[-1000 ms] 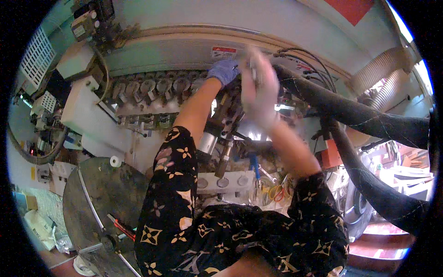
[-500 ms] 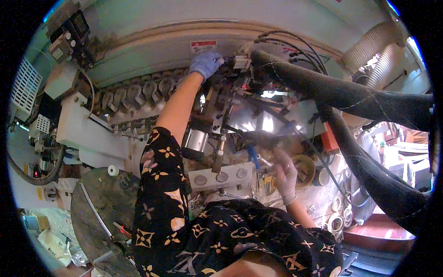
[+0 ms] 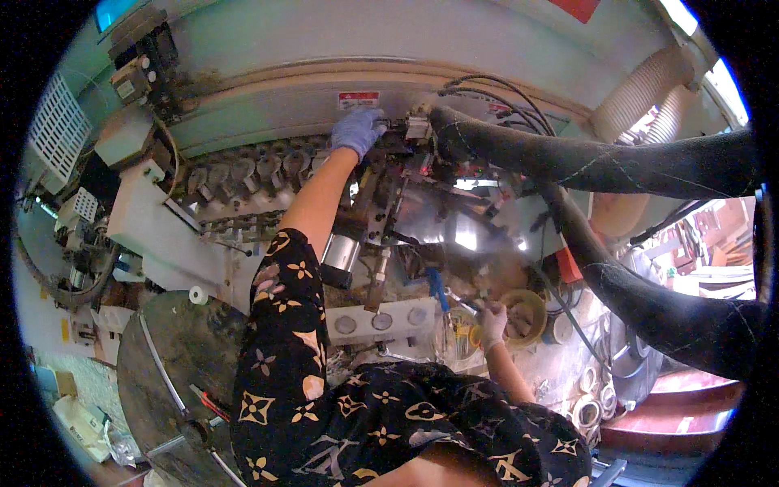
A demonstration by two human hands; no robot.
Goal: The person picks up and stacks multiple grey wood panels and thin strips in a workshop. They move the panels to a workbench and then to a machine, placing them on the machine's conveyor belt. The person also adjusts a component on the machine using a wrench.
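My left hand point(image 3: 357, 132), in a blue glove, reaches up to the machine. Its fingers are closed around a small part beside a metal fitting point(image 3: 418, 126), and the hand hides what it grips. Lower right, my right hand point(image 3: 493, 325) wears a pale glove. Its fingers are drawn together near the end of a silvery wrench-like tool point(image 3: 464, 303); whether they hold it is too small to tell. Just right of this hand stands a round yellowish tub point(image 3: 523, 316) with things inside. A blue-handled tool point(image 3: 438, 288) lies to the left.
Thick black hoses point(image 3: 584, 158) cross the right side, with ribbed ducts point(image 3: 641, 97) behind. A white block with three round dials point(image 3: 381, 321) sits before my body. A silver cylinder point(image 3: 341, 253) is below my left forearm. A dark round table point(image 3: 170, 357) stands lower left.
My right hand, blurred and raised before, has come down beside the tub, and its fingers have drawn together. My left hand stays at the same fitting. The whole view has shifted slightly.
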